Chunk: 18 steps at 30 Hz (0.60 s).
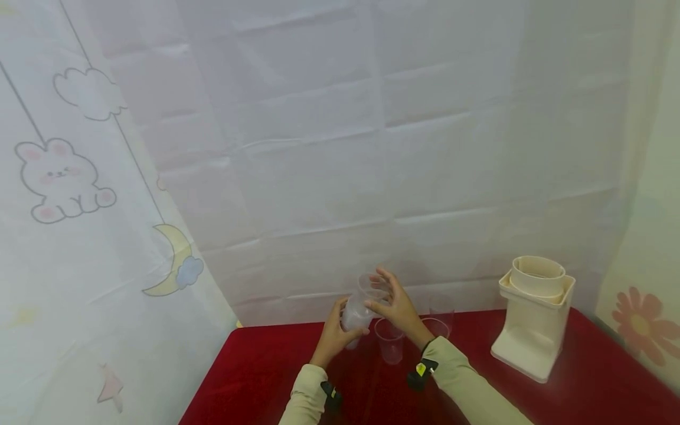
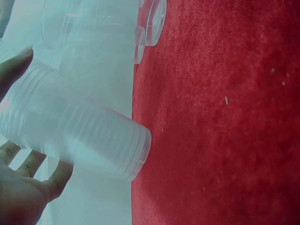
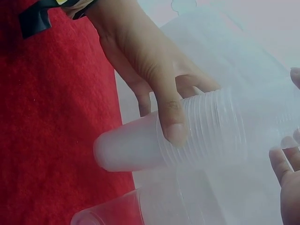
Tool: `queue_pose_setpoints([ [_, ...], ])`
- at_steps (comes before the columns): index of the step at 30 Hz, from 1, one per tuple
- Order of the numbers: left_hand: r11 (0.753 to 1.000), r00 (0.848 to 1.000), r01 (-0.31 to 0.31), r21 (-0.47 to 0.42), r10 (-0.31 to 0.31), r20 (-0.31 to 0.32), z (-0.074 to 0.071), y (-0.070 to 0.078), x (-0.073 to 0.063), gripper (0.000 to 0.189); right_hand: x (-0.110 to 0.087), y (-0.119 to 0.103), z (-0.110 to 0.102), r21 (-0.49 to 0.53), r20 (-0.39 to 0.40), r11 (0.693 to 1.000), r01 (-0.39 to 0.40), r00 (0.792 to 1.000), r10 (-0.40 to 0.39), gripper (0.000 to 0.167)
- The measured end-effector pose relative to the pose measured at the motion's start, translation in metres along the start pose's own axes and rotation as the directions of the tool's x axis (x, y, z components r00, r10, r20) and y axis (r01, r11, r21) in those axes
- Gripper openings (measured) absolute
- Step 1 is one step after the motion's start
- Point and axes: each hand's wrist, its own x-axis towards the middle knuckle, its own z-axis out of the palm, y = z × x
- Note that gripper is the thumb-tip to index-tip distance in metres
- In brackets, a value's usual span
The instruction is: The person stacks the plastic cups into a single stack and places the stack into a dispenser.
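Curling round a tilted cup stack (image 3: pixel 211 126), the left hand (image 3: pixel 152 70).

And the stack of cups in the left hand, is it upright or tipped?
Tipped: in the head view, the stack slants, base lower left, rims upper right.

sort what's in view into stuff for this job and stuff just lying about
Part of the job:
stack of clear cups, held in the left hand
clear cup, held in the right hand
standing cup on the red cloth, probably

Apparently just there:
cream stand, untouched
patterned sheet, background only
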Motion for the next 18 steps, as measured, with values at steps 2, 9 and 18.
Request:
queue_pose_setpoints([
  [2,1.000,1.000,0.006,0.001,-0.006,0.001,-0.0003,0.0002,-0.0004,0.078,-0.0010,0.0002,0.0005,0.012,0.003,1.000,-0.005,1.000,0.005,0.081],
  [9,1.000,1.000,0.001,0.013,-0.001,0.001,-0.0012,0.0006,0.0003,0.078,-0.0025,0.0023,0.0000,0.008,0.011,1.000,-0.014,1.000,0.014,0.078],
  [18,1.000,1.000,-0.011,0.019,0.011,-0.003,-0.0002,-0.0010,-0.0005,0.079,-0.0053,-0.0060,0.0025,-0.015,0.008,1.000,-0.020,1.000,0.020,0.078],
])
